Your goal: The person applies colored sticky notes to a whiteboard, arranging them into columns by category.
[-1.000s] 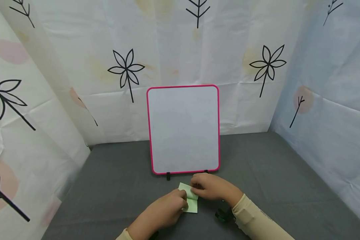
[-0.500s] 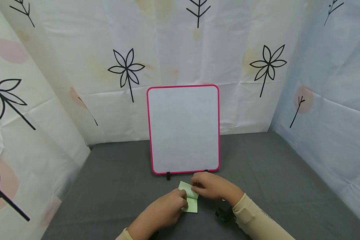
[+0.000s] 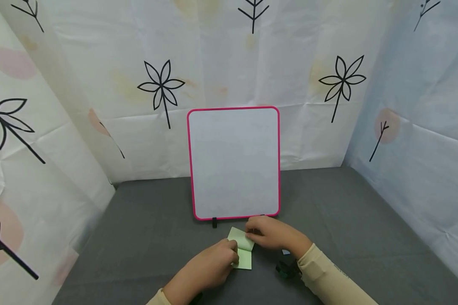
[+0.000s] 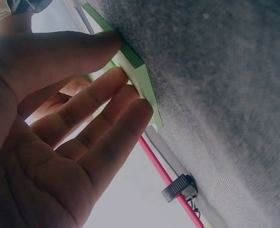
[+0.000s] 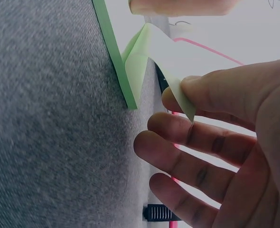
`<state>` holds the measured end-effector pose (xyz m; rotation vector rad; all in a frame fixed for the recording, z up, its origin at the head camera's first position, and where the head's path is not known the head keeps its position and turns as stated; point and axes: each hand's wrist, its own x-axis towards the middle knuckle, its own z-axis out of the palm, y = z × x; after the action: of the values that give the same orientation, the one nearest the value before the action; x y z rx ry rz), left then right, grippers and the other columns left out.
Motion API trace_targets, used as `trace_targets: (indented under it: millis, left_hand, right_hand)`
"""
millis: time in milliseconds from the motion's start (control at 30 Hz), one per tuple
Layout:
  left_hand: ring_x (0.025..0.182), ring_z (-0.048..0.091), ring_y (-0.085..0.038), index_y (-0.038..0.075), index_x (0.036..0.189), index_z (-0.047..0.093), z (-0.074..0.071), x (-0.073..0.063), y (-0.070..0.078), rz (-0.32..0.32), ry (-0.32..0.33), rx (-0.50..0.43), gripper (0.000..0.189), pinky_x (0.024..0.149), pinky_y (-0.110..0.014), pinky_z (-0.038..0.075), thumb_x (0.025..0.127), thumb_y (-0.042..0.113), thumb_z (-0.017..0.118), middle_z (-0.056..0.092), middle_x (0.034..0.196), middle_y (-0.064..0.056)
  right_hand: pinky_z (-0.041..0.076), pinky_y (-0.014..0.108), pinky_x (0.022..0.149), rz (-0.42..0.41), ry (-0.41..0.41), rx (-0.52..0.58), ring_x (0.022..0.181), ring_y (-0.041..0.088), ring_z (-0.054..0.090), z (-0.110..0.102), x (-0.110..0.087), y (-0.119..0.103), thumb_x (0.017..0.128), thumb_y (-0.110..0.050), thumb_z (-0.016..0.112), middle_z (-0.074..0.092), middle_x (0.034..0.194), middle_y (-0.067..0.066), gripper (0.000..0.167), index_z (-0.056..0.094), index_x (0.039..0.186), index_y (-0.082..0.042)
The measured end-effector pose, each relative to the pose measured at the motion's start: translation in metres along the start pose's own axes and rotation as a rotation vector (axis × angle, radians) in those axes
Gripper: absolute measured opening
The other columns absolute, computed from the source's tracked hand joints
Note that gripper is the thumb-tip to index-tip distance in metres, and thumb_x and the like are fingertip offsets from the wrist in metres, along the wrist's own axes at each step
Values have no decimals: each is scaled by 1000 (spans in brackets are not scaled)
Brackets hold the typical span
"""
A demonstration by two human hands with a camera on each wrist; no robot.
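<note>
A pale green sticky note pad [image 3: 244,260] lies on the grey table in front of the whiteboard. My left hand [image 3: 215,260] grips its left side, with the thumb on one face and fingertips along the edge in the left wrist view. The top sticky note [image 5: 166,66] curls up off the pad [image 5: 117,61], bent in an arch. My right hand [image 3: 276,234] pinches that note's free corner between thumb and index finger, while the other fingers stay spread below. Part of the pad is hidden behind the left fingers in the head view.
A whiteboard [image 3: 234,165] with a pink frame stands just behind the hands on black clip feet [image 3: 214,223]. A small pale blue item [image 3: 286,252] shows beside the right wrist, near a dark wrist-worn device [image 3: 286,270]. Patterned white cloth [image 3: 80,84] encloses the table.
My right hand has moved slightly up and to the right, lifting the note's corner farther from the pad. The left hand has stayed in place on the pad.
</note>
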<state>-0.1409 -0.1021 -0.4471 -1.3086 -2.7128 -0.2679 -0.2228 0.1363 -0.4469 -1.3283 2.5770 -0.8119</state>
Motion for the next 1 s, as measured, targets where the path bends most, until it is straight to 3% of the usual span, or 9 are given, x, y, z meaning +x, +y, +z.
trace_targets:
  millis: [767, 1000]
  left_hand:
    - [76, 54, -9, 18, 91, 83, -1, 1, -1, 0, -43, -11, 23, 74, -17, 47, 89, -4, 75, 60, 88, 6]
    - [74, 52, -9, 18, 88, 81, 0, 0, 0, 8, -20, 11, 23, 72, -16, 45, 89, -4, 74, 58, 85, 6]
  right_hand:
    - [49, 23, 74, 41, 6, -2, 81, 0, 52, -5, -5, 7, 106, -16, 65, 65, 93, -9, 9, 72, 100, -16]
    - [50, 24, 73, 31, 15, 2, 82, 0, 52, -8, -5, 8, 106, -16, 66, 66, 94, -7, 9, 73, 100, -15]
